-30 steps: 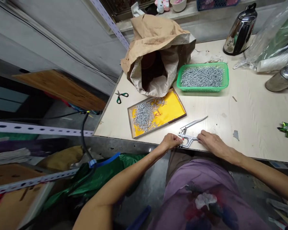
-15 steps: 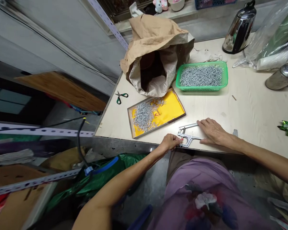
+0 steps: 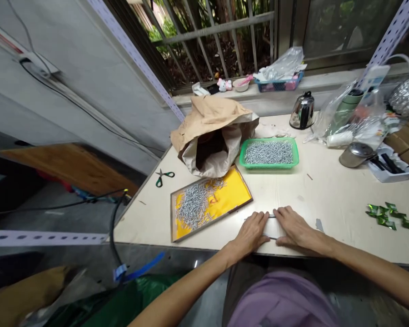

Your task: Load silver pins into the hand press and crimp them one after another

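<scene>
Close to the table's front edge, a silver plier-like hand tool (image 3: 271, 216) lies between my hands, only a stretch of its two handles showing. My left hand (image 3: 250, 234) is wrapped over the tool's head and hides it. On the handle ends, my right hand (image 3: 295, 229) grips with the thumb on the near side and fingers on the far side. Left of the hands is a shallow tray (image 3: 231, 190) with a yellow bottom, holding a heap of small silver metal pins (image 3: 192, 206). Behind it, a green plastic basket (image 3: 269, 166) is full of similar pins.
A brown paper sack (image 3: 214, 111) gapes behind the tray. Green-handled scissors (image 3: 163, 176) lie at the left. A kettle (image 3: 301, 111), a metal canister (image 3: 355, 155) and green wrapped packets (image 3: 388, 215) are to the right. A barred window is behind.
My left hand has gone from pinching at the tool's head to covering it from above. My right hand still holds the handles. The view has tilted up, showing the window.
</scene>
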Tool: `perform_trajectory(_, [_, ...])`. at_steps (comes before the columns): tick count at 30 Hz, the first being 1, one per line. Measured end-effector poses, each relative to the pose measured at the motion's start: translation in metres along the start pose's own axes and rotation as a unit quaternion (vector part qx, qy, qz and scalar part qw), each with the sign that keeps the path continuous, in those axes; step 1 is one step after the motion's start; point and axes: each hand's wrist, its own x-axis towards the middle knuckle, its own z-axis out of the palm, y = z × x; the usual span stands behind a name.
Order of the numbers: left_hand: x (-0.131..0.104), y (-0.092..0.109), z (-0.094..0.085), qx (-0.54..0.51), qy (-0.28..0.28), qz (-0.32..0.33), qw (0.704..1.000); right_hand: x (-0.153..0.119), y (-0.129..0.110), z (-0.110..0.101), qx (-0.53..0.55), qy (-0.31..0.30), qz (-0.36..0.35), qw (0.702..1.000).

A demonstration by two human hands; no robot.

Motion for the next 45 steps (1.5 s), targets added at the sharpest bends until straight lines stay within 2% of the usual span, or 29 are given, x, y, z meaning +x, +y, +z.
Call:
perform_trajectory(5, [0.010, 0.005, -0.013, 0.040, -0.059, 0.028, 0.997, -0.006, -0.004, -0.005, -0.024, -0.006, 0.015, 1.000])
perform_trajectory(8, [0.012, 0.009, -0.019, 0.034, -0.067, 0.055, 0.996, -0.009, -0.008, -0.006, -0.025, -0.005, 0.015, 1.000])
perform_trajectory(13, [0.013, 0.006, -0.014, 0.024, -0.078, 0.049, 0.995, -0.008, -0.007, 0.002, -0.005, 0.013, 0.019, 1.000])
perform_trajectory(18, [0.012, 0.007, -0.009, 0.006, -0.084, 0.032, 0.996, -0.006, -0.006, 0.013, -0.013, -0.014, -0.013, 1.000])
perform_trajectory(21, [0.011, 0.009, -0.009, 0.017, -0.087, 0.018, 0.996, -0.005, -0.006, 0.012, -0.017, -0.016, -0.021, 1.000])
perform_trajectory(23, [0.008, 0.011, -0.006, 0.025, -0.066, 0.007, 0.998, -0.005, -0.002, 0.007, -0.014, -0.003, -0.017, 1.000])
perform_trajectory(25, [0.002, 0.013, 0.001, 0.025, -0.018, -0.003, 1.000, -0.003, 0.006, -0.001, -0.003, -0.002, -0.025, 1.000])
perform_trajectory(28, [-0.014, 0.022, 0.016, 0.017, 0.048, 0.012, 0.999, 0.001, 0.023, -0.012, 0.002, -0.038, -0.059, 0.998])
perform_trajectory(30, [-0.024, 0.030, 0.027, 0.013, 0.063, 0.035, 0.997, 0.007, 0.033, -0.015, -0.006, -0.057, -0.064, 0.996])
perform_trajectory(33, [-0.032, 0.041, 0.037, 0.009, 0.068, 0.046, 0.997, 0.021, 0.042, -0.016, -0.025, -0.030, -0.029, 0.999])
perform_trajectory(37, [-0.029, 0.044, 0.040, 0.001, 0.086, 0.033, 0.996, 0.043, 0.031, -0.020, -0.070, -0.005, 0.021, 0.997])
perform_trajectory(39, [-0.026, 0.043, 0.041, 0.004, 0.095, 0.028, 0.995, 0.052, 0.014, -0.022, -0.083, -0.012, -0.011, 0.996])
perform_trajectory(42, [-0.028, 0.047, 0.042, 0.012, 0.075, 0.027, 0.997, 0.062, -0.021, -0.021, -0.053, -0.050, -0.178, 0.981])
perform_trajectory(45, [-0.045, 0.053, 0.043, 0.007, 0.069, 0.082, 0.994, 0.069, -0.050, -0.013, -0.040, -0.103, -0.297, 0.948])
